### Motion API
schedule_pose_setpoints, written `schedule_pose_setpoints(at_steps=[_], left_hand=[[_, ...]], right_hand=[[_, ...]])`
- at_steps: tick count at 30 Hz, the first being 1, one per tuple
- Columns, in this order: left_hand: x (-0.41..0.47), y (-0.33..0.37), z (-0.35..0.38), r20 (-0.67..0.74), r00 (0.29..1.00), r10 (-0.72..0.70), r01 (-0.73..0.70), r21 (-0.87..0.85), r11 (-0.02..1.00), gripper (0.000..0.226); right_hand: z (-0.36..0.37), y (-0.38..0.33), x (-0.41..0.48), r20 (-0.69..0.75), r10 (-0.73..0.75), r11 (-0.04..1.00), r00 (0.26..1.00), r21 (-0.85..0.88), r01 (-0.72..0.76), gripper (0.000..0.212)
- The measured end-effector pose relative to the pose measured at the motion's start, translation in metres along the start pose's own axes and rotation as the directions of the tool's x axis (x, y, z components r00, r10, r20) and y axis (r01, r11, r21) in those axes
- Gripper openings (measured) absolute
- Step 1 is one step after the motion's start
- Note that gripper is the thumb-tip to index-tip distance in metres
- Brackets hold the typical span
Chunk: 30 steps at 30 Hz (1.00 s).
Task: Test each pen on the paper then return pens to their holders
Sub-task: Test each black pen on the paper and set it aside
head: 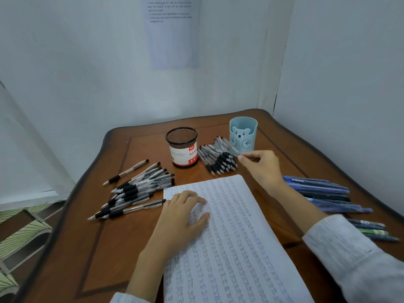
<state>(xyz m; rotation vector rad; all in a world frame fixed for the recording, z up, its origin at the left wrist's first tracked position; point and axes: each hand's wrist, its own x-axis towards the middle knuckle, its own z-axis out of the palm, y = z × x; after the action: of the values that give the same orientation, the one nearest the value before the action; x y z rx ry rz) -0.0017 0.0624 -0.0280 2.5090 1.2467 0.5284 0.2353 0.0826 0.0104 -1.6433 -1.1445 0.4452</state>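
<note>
A lined paper sheet (229, 237) covered in small scribbles lies in front of me. My left hand (181, 217) rests flat on its upper left part, fingers spread. My right hand (260, 167) pinches a clear black-grip pen (231, 147) just above a pile of like pens (218, 158), beside the blue bear holder (242, 134). The black mesh holder (182, 147) with a red-and-white label stands left of that pile. Another heap of black-grip pens (135, 191) lies left of the paper.
Several blue and dark pens (328, 195) lie along the right edge of the brown table (105, 248), with a few more pens (371, 230) nearer me. White walls close the back and right. A printed sheet (172, 31) hangs on the back wall.
</note>
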Motion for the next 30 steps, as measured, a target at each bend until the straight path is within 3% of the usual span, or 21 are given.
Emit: schedule_pose_setpoints(at_steps=[5,11,15,19,25,27,30], left_hand=[[0.002,-0.002,0.002,-0.006,1.000,0.008,-0.008,-0.002,1.000,0.033],[0.003,-0.003,0.002,0.000,1.000,0.007,-0.007,-0.007,1.000,0.035],[0.002,-0.002,0.001,-0.002,1.000,0.005,-0.005,-0.012,1.000,0.035],[0.002,-0.001,0.000,-0.011,1.000,0.002,-0.002,0.002,1.000,0.035],[0.001,0.000,0.000,-0.006,1.000,-0.003,0.003,0.019,1.000,0.036],[0.000,0.002,-0.001,0.000,1.000,-0.009,0.009,0.027,1.000,0.037],[-0.005,0.005,-0.003,0.002,1.000,-0.024,0.024,0.025,0.999,0.037]], right_hand=[[0.028,-0.009,0.035,-0.057,-0.025,0.994,0.998,-0.109,0.019,0.029],[0.050,-0.012,0.050,-0.057,0.047,0.971,0.997,-0.233,-0.059,0.024],[0.054,-0.009,0.049,-0.061,0.051,0.972,0.997,-0.228,-0.063,0.026],[0.051,-0.005,0.043,-0.031,0.019,0.979,0.999,-0.201,-0.025,0.032],[0.035,-0.006,0.004,-0.121,-0.147,0.920,0.982,-0.382,0.090,0.024],[0.033,-0.007,-0.014,-0.078,-0.178,0.939,0.981,-0.312,0.146,0.020],[0.037,-0.007,-0.038,0.157,-0.137,0.956,0.978,-0.239,0.172,0.018]])
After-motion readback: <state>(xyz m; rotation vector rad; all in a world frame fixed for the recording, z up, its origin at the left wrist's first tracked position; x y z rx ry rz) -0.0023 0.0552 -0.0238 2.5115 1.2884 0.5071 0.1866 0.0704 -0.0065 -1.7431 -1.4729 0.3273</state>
